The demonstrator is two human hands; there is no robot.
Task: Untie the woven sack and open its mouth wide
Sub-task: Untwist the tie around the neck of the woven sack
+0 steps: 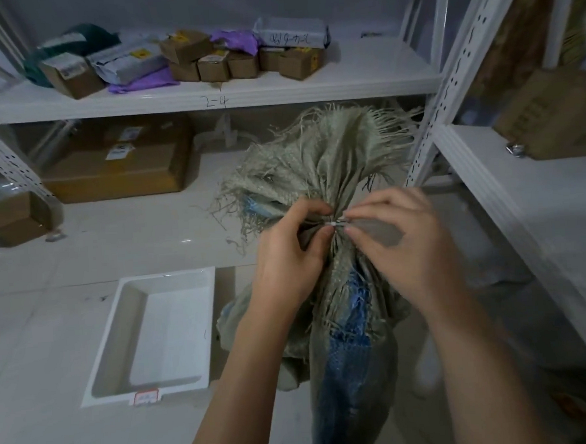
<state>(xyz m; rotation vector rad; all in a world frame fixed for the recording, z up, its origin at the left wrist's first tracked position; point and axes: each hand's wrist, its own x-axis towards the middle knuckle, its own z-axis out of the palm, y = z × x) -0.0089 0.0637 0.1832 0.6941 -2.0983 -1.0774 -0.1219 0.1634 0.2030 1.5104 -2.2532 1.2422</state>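
A grey-green woven sack [329, 158] with a blue stripe stands upright on the floor in front of me. Its neck is gathered tight and its frayed mouth fans out above. A small white tie [336, 223] cinches the neck. My left hand [286, 252] pinches the bunched fabric just left of the tie. My right hand [401, 240] grips the tie's end between thumb and forefinger on the right side. The sack's lower body is partly hidden behind my forearms.
A white plastic tray [121, 346] lies on the tiled floor to the left. White metal shelving [210, 97] behind holds several small cartons and parcels. A second shelf unit [520, 189] stands close on the right. Cardboard boxes [119, 163] sit under the back shelf.
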